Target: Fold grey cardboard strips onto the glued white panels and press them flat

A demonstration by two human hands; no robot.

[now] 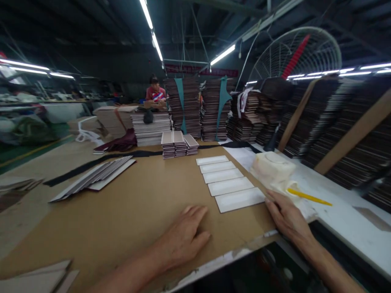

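Note:
My left hand (187, 234) rests palm down on the brown board (137, 215), its fingers stretched out and thumb apart, holding nothing. At the right, my right hand (285, 211) reaches with extended fingertips to the right end of the nearest white rectangular panel (240, 199). The fingertips seem to touch that end; I cannot tell how firmly. Several similar white panels (222, 176) with thin dark edges lie in an overlapping row leading away from me. Beyond my right hand stand a stained white tub (271, 167) and a yellow-handled tool (310, 197).
A fanned pile of panels (97, 177) lies at the left, small panel stacks (175, 144) at the back. Tall dark stacks (185, 106) line the far and right sides. A fan (301, 53) stands at the right. Another person (155, 95) is behind the stacks.

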